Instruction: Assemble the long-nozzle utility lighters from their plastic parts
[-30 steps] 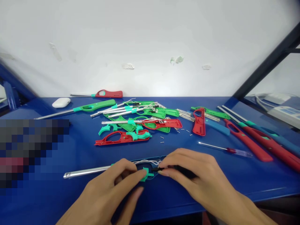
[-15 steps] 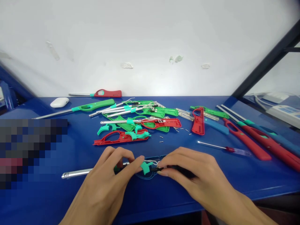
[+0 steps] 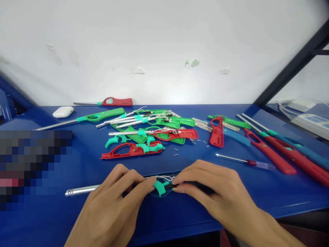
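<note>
An opened blue lighter shell lies near the table's front, its metal tube pointing left. My left hand is closed over the lighter where tube and shell meet, its thumb tip against a teal trigger. White wires run along the shell between my hands. My right hand is closed in a pinch on a black igniter part beside the trigger. The right end of the shell and the tips of several fingers are hidden.
Behind my hands lie opened lighters, a red shell half and loose teal triggers. Small screws and a screwdriver lie to the right. Whole lighters lie far right. A white case sits back left.
The teal trigger has tilted and shifted slightly down beside my left thumb. My left fingers have moved a little over the lighter. My right hand keeps its pinch nearly in place.
</note>
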{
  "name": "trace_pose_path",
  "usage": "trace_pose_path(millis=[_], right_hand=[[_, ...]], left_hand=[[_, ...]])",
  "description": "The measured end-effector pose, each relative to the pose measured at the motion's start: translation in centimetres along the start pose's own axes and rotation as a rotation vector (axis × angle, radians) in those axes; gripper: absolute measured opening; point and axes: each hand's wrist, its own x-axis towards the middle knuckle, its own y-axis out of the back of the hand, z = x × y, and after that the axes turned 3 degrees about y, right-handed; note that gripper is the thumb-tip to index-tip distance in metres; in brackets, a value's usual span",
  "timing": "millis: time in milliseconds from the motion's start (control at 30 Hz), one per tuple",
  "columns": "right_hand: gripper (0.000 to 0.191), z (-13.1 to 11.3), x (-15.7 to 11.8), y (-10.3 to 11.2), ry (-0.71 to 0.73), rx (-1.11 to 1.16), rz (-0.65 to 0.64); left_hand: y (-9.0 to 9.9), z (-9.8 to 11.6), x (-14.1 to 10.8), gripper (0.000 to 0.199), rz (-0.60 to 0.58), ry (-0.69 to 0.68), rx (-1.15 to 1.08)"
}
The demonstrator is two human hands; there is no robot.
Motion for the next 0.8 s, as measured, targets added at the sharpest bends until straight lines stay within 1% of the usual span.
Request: trace_pose_path(millis=[100,167,267,333,467,633,800], right_hand=[[0.009,0.0,-0.1,-0.1,0.007,0.015,0.0],[0.01,0.0,-0.1,-0.1,0.003,0.028,-0.005],[0.012,0.0,-0.1,0.0,-0.034,0.087,-0.015],[0.012,0.0,-0.1,0.1,-0.063,0.124,-0.024],[0.012,0.1,-0.1,0.0,-0.059,0.131,-0.025],[0.009,0.3,-0.1,-0.1,-0.064,0.096,-0.028],[0.009,0.3,0.1,0.1,-0.052,0.074,-0.022]], left_hand=[[-0.5,0.2,-0.1,0.035,0.007,-0.004,-0.015],[-0.8,0.3,0.1,0.03,0.018,-0.011,-0.029],[-0.9,0.5,0.5,0.02,0.034,-0.014,-0.045],[-0.9,0.6,0.6,0.019,0.043,-0.02,-0.043],[-1.0,0.6,0.4,0.027,0.059,-0.043,-0.026],[-1.4,0.4,0.4,0.039,0.049,-0.066,-0.036],[-1.0,0.6,0.4,0.043,0.06,-0.058,-0.007]])
